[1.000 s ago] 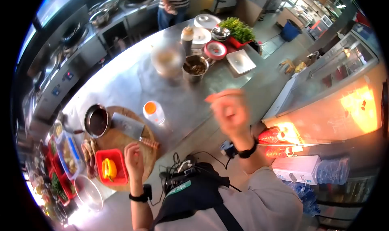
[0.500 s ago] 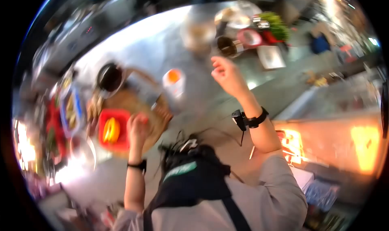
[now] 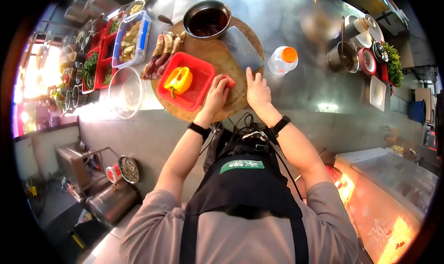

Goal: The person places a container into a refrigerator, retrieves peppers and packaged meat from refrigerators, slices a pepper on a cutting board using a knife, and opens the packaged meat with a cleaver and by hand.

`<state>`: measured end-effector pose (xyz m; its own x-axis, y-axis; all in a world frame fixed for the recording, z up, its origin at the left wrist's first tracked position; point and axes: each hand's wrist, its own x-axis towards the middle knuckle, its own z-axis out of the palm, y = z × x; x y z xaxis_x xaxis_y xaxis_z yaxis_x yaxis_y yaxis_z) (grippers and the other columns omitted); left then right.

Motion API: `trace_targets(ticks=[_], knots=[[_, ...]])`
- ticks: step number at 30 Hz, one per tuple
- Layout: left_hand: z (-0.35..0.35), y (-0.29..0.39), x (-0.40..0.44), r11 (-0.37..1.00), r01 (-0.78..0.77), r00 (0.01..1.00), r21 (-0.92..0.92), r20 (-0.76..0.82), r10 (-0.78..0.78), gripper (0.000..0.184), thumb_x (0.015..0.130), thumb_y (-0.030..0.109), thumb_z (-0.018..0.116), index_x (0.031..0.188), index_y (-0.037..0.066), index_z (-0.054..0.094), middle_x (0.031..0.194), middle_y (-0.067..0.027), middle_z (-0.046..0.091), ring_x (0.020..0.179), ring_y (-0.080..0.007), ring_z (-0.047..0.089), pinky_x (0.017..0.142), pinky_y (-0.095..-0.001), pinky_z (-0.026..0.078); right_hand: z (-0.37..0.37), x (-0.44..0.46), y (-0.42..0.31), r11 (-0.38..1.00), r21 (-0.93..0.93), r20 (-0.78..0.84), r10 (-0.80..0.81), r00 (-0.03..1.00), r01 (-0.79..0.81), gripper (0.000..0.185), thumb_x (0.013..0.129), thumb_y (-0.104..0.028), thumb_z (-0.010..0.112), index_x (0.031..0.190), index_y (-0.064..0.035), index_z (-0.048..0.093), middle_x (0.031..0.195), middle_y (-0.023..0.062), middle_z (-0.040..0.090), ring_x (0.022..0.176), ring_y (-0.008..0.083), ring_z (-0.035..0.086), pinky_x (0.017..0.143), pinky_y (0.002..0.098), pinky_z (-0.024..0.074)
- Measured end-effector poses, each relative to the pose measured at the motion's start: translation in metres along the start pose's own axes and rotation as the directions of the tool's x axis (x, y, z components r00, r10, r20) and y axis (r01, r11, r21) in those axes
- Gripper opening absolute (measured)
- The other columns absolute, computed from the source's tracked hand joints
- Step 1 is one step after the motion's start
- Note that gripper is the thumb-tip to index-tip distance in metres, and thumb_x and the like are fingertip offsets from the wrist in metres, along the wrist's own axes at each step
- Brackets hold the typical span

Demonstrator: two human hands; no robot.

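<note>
My left hand (image 3: 215, 96) is closed on a small pinkish-red piece (image 3: 230, 82) over the round wooden chopping board (image 3: 231, 99); its kind is unclear. Beside it, a red plastic basket (image 3: 203, 69) holds a yellow bell pepper (image 3: 178, 80) with its stem on. My right hand (image 3: 259, 92) is at the near end of a cleaver (image 3: 241, 47) lying on the board. Its index finger stretches toward the blade and the other fingers curl where the handle is hidden. A steel bowl of dark liquid (image 3: 208, 22) sits at the board's far edge.
A clear bottle with an orange cap (image 3: 283, 61) stands right of the board. Reddish-brown long pieces (image 3: 163, 55), a blue-edged plastic box (image 3: 132, 39) and a clear bowl (image 3: 126, 92) lie left. Pots and plates, including a steel pot (image 3: 343, 58), stand far right.
My right hand has come from the right side of the table to the cleaver. My left hand stays by the red basket with the pinkish-red piece. The view has turned and steadied.
</note>
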<state>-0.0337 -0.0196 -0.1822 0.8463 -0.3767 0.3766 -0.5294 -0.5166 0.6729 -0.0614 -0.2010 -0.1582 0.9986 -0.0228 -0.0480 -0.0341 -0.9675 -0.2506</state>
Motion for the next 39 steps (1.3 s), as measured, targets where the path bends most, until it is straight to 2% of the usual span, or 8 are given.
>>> trace_targets(ticks=[17,20,22,26,29,31,37,39], knots=[[0.013,-0.020,-0.008,1.000,-0.017,0.999,-0.012,-0.041,0.017,0.025,0.084,-0.006,0.064,0.106,0.003,0.057,0.112,-0.0147,0.055,0.102,-0.0321,0.056,0.088,-0.0367,0.048,-0.105,-0.064,0.041,0.765,0.617,0.303,-0.013,0.953,-0.186,0.034,0.097,-0.022,0.058,0.127,-0.0048,0.059,0.078,0.0130,0.064,0.068,0.0262,0.062,0.066,0.0348,0.0492],[0.022,-0.029,-0.011,0.684,0.380,0.917,-0.623,0.158,-0.366,0.029,0.082,-0.007,0.064,0.107,0.004,0.056,0.113,-0.0141,0.055,0.102,-0.0317,0.056,0.089,-0.0365,0.048,-0.130,-0.066,0.035,0.654,0.658,0.456,0.048,0.889,-0.373,0.036,0.098,-0.022,0.057,0.129,-0.0030,0.058,0.074,0.0067,0.060,0.060,0.0147,0.058,0.060,0.0314,0.0477],[0.009,-0.020,-0.007,0.998,-0.002,1.000,-0.060,-0.016,0.001,0.030,0.082,-0.007,0.064,0.108,0.004,0.056,0.113,-0.0135,0.055,0.103,-0.0303,0.055,0.090,-0.0351,0.048,-0.144,-0.069,0.032,0.593,0.676,0.523,0.031,0.852,-0.437,0.037,0.100,-0.021,0.056,0.130,-0.0017,0.057,0.072,0.0029,0.056,0.056,0.0081,0.052,0.055,0.0278,0.0450],[0.021,-0.029,-0.009,0.993,0.043,0.999,-0.114,0.020,-0.041,0.030,0.081,-0.007,0.065,0.108,0.003,0.056,0.112,-0.0144,0.055,0.103,-0.0306,0.054,0.088,-0.0352,0.049,-0.155,-0.070,0.029,0.651,0.630,0.554,0.005,0.832,-0.423,0.036,0.100,-0.021,0.056,0.131,-0.0025,0.057,0.070,0.0039,0.056,0.059,0.0103,0.053,0.058,0.0280,0.0455],[0.031,-0.034,-0.006,0.566,0.444,0.876,-0.694,0.201,-0.439,0.029,0.079,-0.009,0.065,0.105,0.002,0.056,0.109,-0.0160,0.054,0.100,-0.0331,0.055,0.082,-0.0362,0.050,-0.152,-0.074,0.032,0.677,0.646,0.498,-0.022,0.867,-0.354,0.036,0.100,-0.022,0.056,0.130,-0.0023,0.057,0.069,0.0060,0.056,0.061,0.0124,0.054,0.060,0.0295,0.0462],[0.015,-0.028,-0.001,0.999,-0.004,1.000,-0.039,0.028,0.005,0.022,0.086,0.011,0.069,0.103,0.003,0.059,0.118,-0.0161,0.056,0.102,-0.0364,0.060,0.084,-0.0414,0.051,-0.153,-0.076,0.033,0.706,0.620,0.503,-0.021,0.864,-0.343,0.036,0.099,-0.021,0.056,0.129,-0.0016,0.057,0.070,0.0110,0.057,0.064,0.0178,0.056,0.064,0.0327,0.0473],[0.006,-0.022,0.002,1.000,-0.018,0.998,0.005,0.064,0.018,0.024,0.085,0.011,0.071,0.105,0.003,0.060,0.117,-0.0160,0.056,0.102,-0.0359,0.060,0.083,-0.0414,0.051,-0.151,-0.083,0.034,0.727,0.620,0.477,-0.052,0.877,-0.294,0.035,0.099,-0.021,0.055,0.127,-0.0009,0.058,0.088,0.0226,0.066,0.079,0.0352,0.064,0.075,0.0379,0.0493],[0.005,-0.020,0.003,0.999,-0.033,0.998,0.010,0.059,0.033,0.024,0.085,0.011,0.071,0.105,0.003,0.060,0.117,-0.0158,0.056,0.102,-0.0358,0.060,0.083,-0.0415,0.051,-0.143,-0.085,0.038,0.714,0.650,0.445,-0.082,0.892,-0.259,0.037,0.100,-0.021,0.054,0.132,-0.0029,0.056,0.079,0.0116,0.059,0.066,0.0213,0.056,0.063,0.0314,0.0466]])
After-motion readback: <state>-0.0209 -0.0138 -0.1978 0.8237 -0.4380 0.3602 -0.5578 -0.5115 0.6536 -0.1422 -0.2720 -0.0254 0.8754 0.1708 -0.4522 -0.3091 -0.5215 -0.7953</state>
